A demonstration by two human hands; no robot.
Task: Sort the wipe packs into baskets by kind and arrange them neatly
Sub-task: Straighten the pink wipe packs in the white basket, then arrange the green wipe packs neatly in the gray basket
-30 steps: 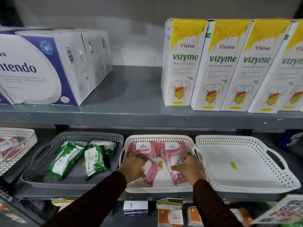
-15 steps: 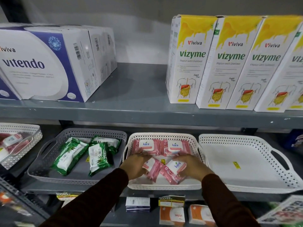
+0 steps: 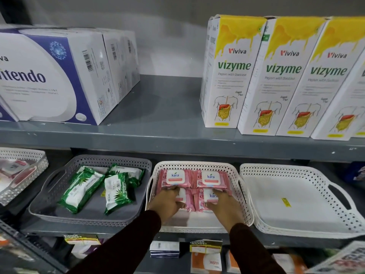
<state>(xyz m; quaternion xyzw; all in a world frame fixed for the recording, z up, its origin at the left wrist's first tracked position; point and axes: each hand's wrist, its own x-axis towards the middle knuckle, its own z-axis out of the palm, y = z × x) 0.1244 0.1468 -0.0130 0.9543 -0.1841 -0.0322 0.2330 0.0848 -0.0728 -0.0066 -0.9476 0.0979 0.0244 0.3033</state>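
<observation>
Four pink wipe packs lie flat, two-by-two, against the white basket's back edge; three green wipe packs lie askew in the grey basket.

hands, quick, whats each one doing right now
Left hand: fingers curled onto the front-left pink pack, pressing it; a full grip cannot be told.
Right hand: same on the front-right pink pack.

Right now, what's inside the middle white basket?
The middle white basket holds four pink Kara wipe packs in a two-by-two block. The left hand and right hand cover much of the front two. Anything beneath the packs is hidden.
</observation>
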